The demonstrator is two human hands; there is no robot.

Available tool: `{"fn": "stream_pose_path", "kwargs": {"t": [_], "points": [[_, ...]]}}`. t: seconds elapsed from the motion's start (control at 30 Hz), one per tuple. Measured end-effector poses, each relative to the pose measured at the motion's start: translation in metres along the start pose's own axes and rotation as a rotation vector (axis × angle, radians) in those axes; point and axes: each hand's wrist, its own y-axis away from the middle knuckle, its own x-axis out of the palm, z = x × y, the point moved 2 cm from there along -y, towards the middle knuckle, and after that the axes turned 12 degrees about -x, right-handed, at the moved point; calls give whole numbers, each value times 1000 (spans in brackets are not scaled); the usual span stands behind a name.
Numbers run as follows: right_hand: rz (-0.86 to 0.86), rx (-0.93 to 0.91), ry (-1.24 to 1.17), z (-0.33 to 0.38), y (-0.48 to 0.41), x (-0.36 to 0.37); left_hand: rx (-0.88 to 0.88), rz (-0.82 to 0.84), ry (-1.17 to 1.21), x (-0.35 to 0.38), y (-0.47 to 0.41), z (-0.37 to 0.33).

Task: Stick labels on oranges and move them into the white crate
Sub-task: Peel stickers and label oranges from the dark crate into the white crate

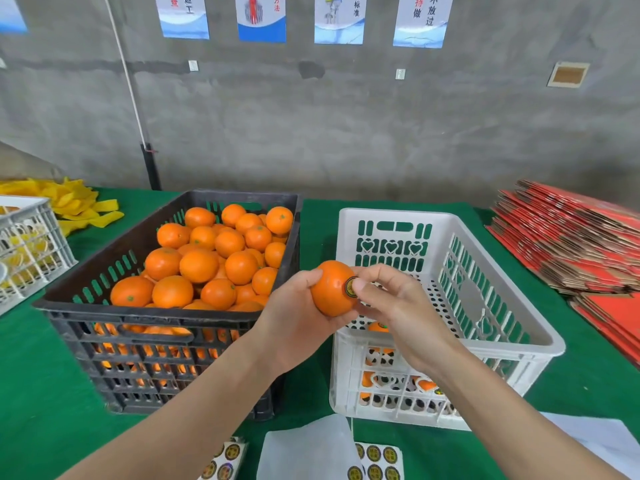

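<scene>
We see the left hand (294, 317) gripping 1 orange (330, 289), fingers curled round it, over the near left corner of the white crate (398, 213), just beside the black crate (138, 311) heaped with loose fruit (199, 266). The right hand (398, 306) pinches the same orange, its thumb pressing a round label (350, 286) onto the peel, fingers curled against the far side. Sticker sheets (377, 460) lie on the green cloth (41, 393) nearest us.
</scene>
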Motion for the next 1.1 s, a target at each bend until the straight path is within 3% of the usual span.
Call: {"fn": "stream_pose_path", "kwargs": {"t": [0.27, 0.37, 0.5, 0.7, 0.77, 0.83, 0.9, 0.97, 1.1], "points": [[-48, -192, 390, -1, 0, 2, 100, 4, -42, 5, -7, 8], [-109, -232, 352, -3, 1, 1, 97, -60, -65, 7, -8, 10], [-122, -154, 241, -4, -3, -10, 68, -141, -49, 4, -12, 9], [142, -197, 341, -11, -15, -13, 47, -91, -38, 11, -28, 7], [150, -198, 426, -9, -31, -25, 33, -130, -205, 15, -35, 0], [93, -137, 472, -14, -59, -45, 64, -257, -563, 11, -43, -13], [81, 2, 541, -29, -89, -68, 134, -399, -655, 0, -48, -33], [207, 148, 744, -58, -112, -87, 189, -497, -599, -20, -49, -52], [691, 366, 1294, -127, -127, -109, 215, -661, -470, -65, -42, -70]]}}
